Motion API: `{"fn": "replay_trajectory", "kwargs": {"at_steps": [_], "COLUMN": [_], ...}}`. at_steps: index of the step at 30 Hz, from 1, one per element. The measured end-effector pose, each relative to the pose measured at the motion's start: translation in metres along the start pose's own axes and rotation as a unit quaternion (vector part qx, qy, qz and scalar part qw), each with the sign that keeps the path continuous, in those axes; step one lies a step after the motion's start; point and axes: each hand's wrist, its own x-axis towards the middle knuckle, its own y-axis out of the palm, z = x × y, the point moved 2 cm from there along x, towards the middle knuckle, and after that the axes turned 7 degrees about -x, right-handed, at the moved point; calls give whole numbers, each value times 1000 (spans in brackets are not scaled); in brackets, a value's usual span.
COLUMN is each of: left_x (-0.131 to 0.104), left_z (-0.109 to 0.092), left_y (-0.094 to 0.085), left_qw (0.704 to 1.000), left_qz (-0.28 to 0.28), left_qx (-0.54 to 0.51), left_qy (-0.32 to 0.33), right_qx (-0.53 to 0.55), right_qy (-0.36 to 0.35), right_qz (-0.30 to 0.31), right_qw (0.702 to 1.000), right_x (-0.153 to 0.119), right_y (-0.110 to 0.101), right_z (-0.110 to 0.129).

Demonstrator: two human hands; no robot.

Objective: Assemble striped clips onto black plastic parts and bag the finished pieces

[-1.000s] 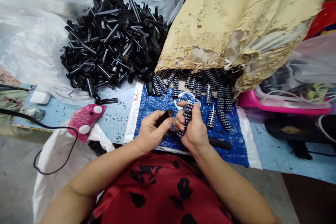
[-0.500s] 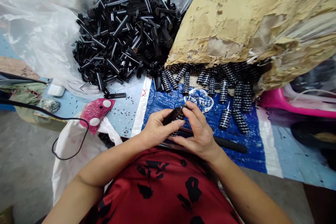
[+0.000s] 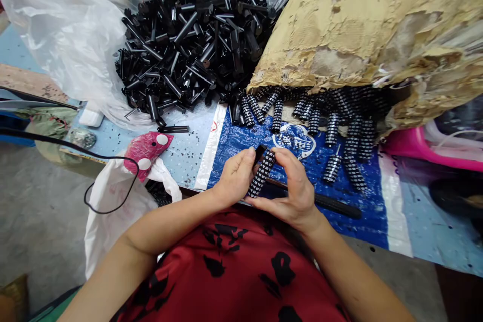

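Observation:
Between my two hands is a black cylinder with rows of small white marks (image 3: 261, 175), tilted over the blue sheet. My right hand (image 3: 296, 188) is closed round it, thumb and fingers at its two ends. My left hand (image 3: 234, 175) pinches a plain black piece (image 3: 259, 154) against the cylinder's left side; most of that piece is hidden by the fingers. Similar patterned cylinders (image 3: 332, 130) lie on the blue sheet (image 3: 234, 148) beyond my hands. One with a thin metal pin on top (image 3: 332, 167) stands apart to the right.
A heap of black plastic pieces (image 3: 188, 45) lies at the back beside clear plastic (image 3: 83, 35). A torn yellow sack (image 3: 324, 25) covers more cylinders. Also there: a pink pouch (image 3: 145, 151), a black cable (image 3: 94, 151), a black rod (image 3: 337, 206) and a pink tray (image 3: 411, 146).
The patterned cylinder now shows almost along its full length between my hands, where my left thumb covered it before. The whole view has shifted, so things appear slightly further right.

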Motion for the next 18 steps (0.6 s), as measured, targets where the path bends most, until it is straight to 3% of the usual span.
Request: {"fn": "replay_trajectory", "kwargs": {"at_steps": [9,15,17,18], "left_x": [4,8,12,14], "left_z": [-2,5,10,11], "left_y": [-8,-16,-23,-29], "left_qw": [993,964,968,980], "left_qz": [57,111,100,86], "left_qx": [-95,-171,-169,-140], "left_qy": [-34,-171,-154,-115], "right_qx": [-73,-46,-44,-57], "right_qy": [-34,1,15,21], "right_qz": [-3,62,84,99], "right_qw": [997,997,995,993], "right_x": [-4,-6,-12,-18], "right_y": [4,6,1,-3], "right_z": [-1,-5,-9,-12]}}
